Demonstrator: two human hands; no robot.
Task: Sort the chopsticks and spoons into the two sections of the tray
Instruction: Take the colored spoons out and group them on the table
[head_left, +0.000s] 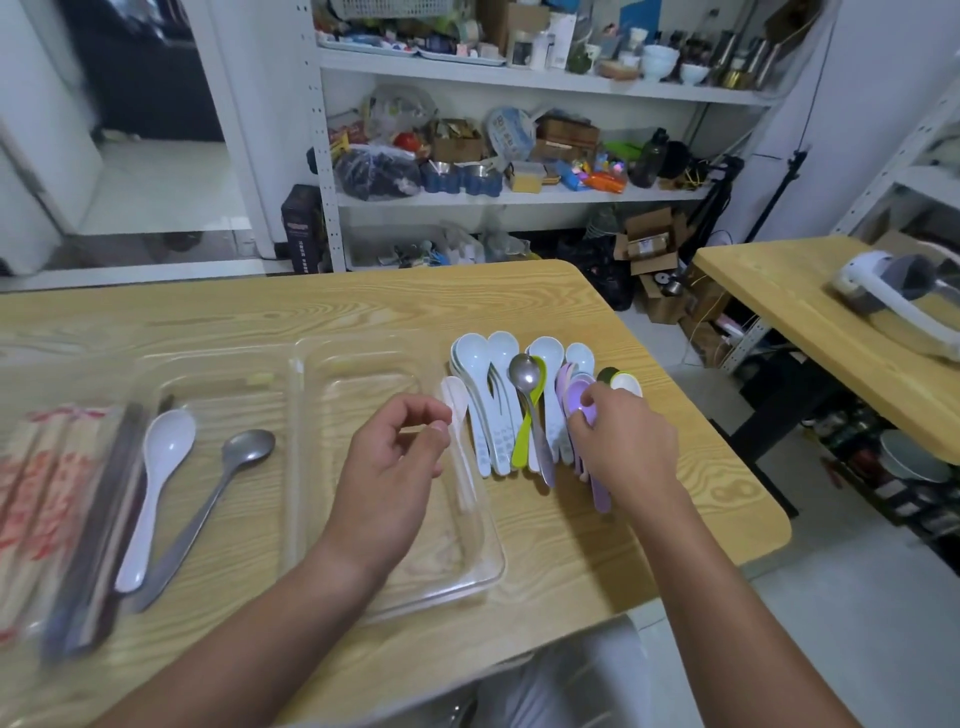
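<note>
Ur R hand (623, 439) grips purple spoon (575, 399) in pile (491, 410) right of tray (496, 551); L hand (395, 452) curled at white spoon (457, 410), can't tell grip.

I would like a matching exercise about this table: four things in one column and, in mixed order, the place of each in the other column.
Things:
1. purple spoon
2. large white spoon
3. wrapped chopsticks
4. lime green spoon

Places:
a. far left of the view
b. in the pile right of the tray, under a metal spoon
c. left section of the tray
d. gripped by the right hand

Pairs: 1-d, 2-c, 3-a, 4-b.
</note>
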